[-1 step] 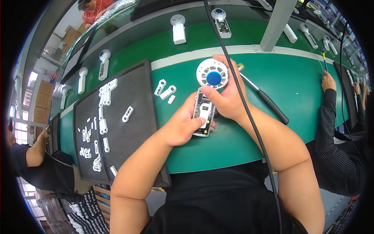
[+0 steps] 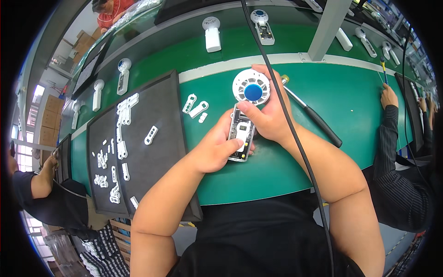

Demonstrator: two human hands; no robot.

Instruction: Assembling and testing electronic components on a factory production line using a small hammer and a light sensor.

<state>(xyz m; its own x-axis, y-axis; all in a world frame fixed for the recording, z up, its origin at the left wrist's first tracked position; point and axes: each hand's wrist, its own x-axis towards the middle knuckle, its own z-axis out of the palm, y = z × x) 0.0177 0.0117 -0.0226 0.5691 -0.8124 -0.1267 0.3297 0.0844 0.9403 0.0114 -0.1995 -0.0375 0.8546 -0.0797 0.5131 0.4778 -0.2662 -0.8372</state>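
Note:
Between my hands is a white handheld fan (image 2: pixel 253 93), its round vented head with a blue hub facing up. Its handle lies open, baring a circuit board inside, and a small white strip (image 2: pixel 242 134) rests over that board. My left hand (image 2: pixel 219 147) is closed round the lower handle, its thumb pressing on the white strip. My right hand (image 2: pixel 272 117) grips the fan where head and handle meet, thumb across the front and fingers behind the head. Part of the handle's back is hidden by the fingers.
Left of my arms, a black tray (image 2: pixel 161 111) carries several small white plastic parts (image 2: pixel 151 135). More white pieces (image 2: pixel 199 109) lie on the green mat. A black-handled hammer (image 2: pixel 323 125) sits to the right. A black cable (image 2: pixel 295 143) hangs across the view. Fans (image 2: pixel 212 39) stand farther back; co-workers sit either side.

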